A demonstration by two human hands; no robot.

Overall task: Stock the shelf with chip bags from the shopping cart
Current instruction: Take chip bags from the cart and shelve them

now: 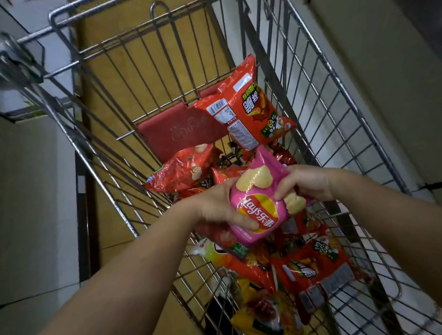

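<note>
Pink chip bag (260, 203) gripped by both hands above cart (339, 106).

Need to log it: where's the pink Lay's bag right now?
In the head view, the pink Lay's bag is held by both hands, left hand and right hand, above the shopping cart.

Both hands — left hand (220, 205), right hand (308, 182) — grip pink chip bag (260, 203) above wire cart (320, 92) of red bags (247, 108).
</note>
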